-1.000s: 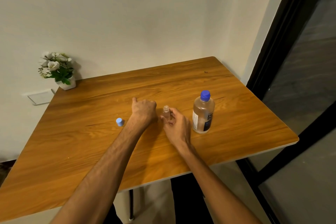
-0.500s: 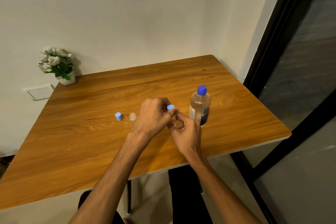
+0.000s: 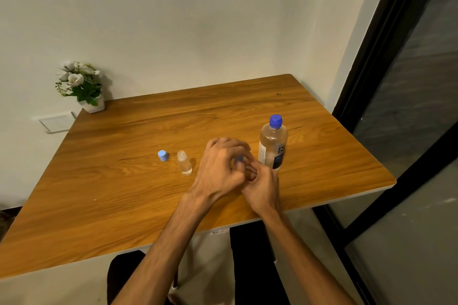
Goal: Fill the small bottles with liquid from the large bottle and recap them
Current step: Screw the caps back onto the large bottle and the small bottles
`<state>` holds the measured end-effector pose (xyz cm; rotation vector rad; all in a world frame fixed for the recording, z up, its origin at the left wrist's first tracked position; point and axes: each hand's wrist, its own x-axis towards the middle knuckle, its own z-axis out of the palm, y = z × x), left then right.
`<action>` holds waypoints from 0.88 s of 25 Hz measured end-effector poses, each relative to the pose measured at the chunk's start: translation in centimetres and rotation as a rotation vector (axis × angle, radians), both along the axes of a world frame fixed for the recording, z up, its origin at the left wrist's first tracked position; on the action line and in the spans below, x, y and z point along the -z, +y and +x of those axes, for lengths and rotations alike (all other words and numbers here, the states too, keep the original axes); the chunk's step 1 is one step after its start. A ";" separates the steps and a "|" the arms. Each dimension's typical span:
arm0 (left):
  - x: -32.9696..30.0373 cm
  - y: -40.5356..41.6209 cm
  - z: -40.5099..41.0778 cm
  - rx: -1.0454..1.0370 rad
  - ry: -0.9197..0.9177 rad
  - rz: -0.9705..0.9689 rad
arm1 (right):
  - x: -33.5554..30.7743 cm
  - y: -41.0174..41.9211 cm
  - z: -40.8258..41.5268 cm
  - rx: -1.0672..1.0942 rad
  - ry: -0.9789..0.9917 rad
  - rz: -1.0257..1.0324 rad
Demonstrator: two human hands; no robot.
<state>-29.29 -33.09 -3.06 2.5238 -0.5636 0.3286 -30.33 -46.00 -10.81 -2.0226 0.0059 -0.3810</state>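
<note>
The head camera looks down at my two hands meeting over the wooden table [image 3: 104, 205]. My left hand [image 3: 220, 168] is curled over from above, its fingers closed around a blue cap [image 3: 239, 158], of which only a sliver shows between them. My right hand [image 3: 262, 186] sits just under and beside it, fingers curled up toward the same spot (whatever they grip is hidden behind my left hand, presumably a small bottle, but I cannot tell). Just left of my hands an open small bottle [image 3: 184, 163] stands upright, with a loose blue cap [image 3: 162, 155] lying near it on its left. The large bottle [image 3: 272, 143], its blue lid on, stands just right of my hands. A potted plant [image 3: 80, 86] occupies the far left corner by the wall.
</note>
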 end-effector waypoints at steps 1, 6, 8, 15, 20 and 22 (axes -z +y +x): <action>0.0 0.0 0.2 -0.059 -0.036 0.030 | 0.1 -0.1 0.1 -0.012 0.004 0.003; -0.4 0.4 0.8 0.046 0.023 0.164 | 0.1 -0.2 0.4 -0.049 0.039 -0.011; -0.4 0.3 0.8 0.034 -0.003 0.167 | 0.2 -0.2 0.6 -0.058 0.027 -0.019; -0.4 0.4 1.6 -0.060 0.013 0.194 | 0.2 -0.4 1.6 -0.175 0.098 -0.078; -0.9 1.4 1.2 -0.062 0.011 0.201 | 0.1 0.1 1.9 -0.184 0.060 -0.052; -0.6 2.6 0.3 -0.123 -0.043 0.113 | -0.1 0.3 1.6 -0.167 0.041 -0.017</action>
